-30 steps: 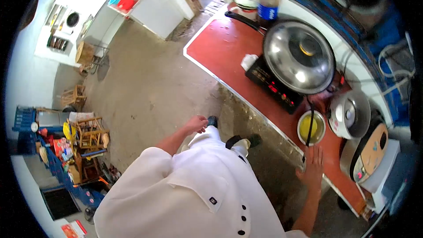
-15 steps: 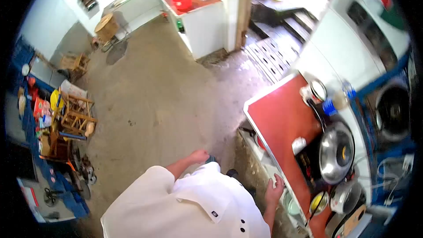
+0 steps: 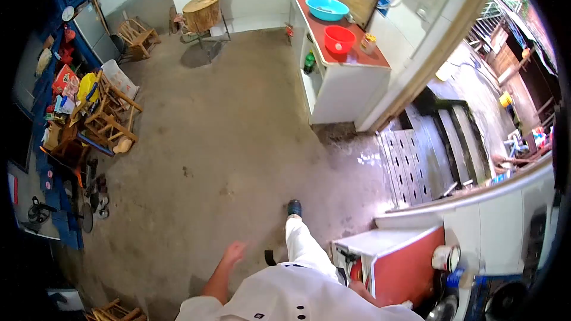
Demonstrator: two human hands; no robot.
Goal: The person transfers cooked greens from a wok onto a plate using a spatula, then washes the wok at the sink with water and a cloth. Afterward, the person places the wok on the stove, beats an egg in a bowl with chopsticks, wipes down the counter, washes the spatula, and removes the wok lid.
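Flat red counter sits near half-hidden right hand; left hand blurs over mottled floor: can't tell either's grip!

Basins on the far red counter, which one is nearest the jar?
The red basin, beside the jar; the larger turquoise one sits farther back.

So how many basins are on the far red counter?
2: a blue basin farther back, and a red basin in front of it, beside a jar. I see no others there.
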